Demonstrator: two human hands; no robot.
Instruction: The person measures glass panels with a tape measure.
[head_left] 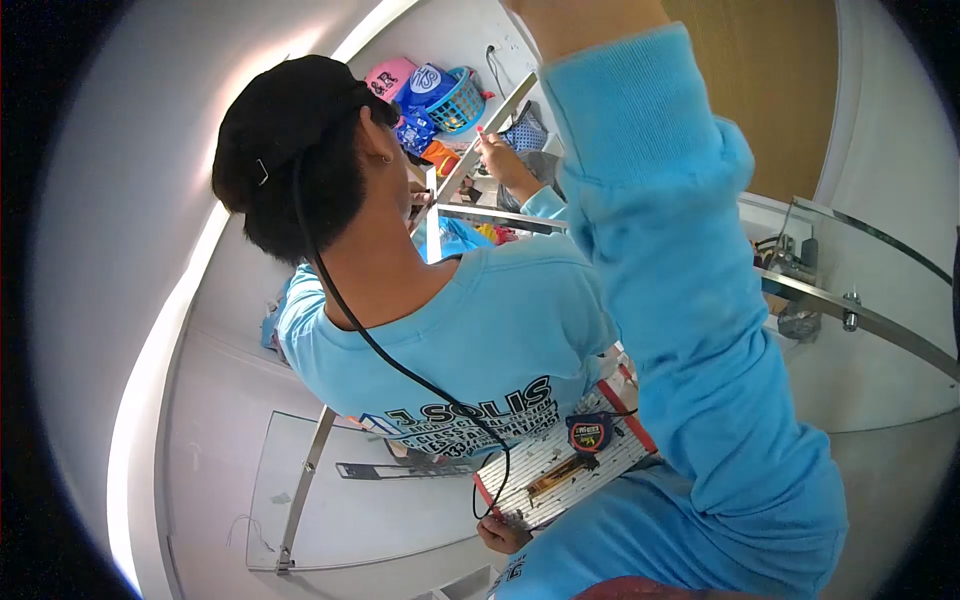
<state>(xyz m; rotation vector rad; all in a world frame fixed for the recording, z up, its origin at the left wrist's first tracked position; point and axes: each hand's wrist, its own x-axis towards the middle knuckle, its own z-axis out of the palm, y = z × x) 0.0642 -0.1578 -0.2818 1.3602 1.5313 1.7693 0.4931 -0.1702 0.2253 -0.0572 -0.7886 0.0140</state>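
Note:
My left hand (503, 535), low in view, is closed on the near corner of a white slatted platform with red ends (535, 497). Only part of its fingers shows. A tape measure (589, 433) and a yellowish bar-shaped tool (562, 477) lie on that platform among small dark bits. My right arm (690, 270), in a light blue sleeve, reaches up past the top edge; the wrist shows, but the hand is outside the picture.
A co-worker in a black cap (300, 140) stands close in front, back turned, one hand (505, 165) on a metal frame (465, 170). Glass panels on metal rails (850, 310) flank both sides. A blue basket (458, 103) and bags sit beyond. A black cable (400, 365) hangs across.

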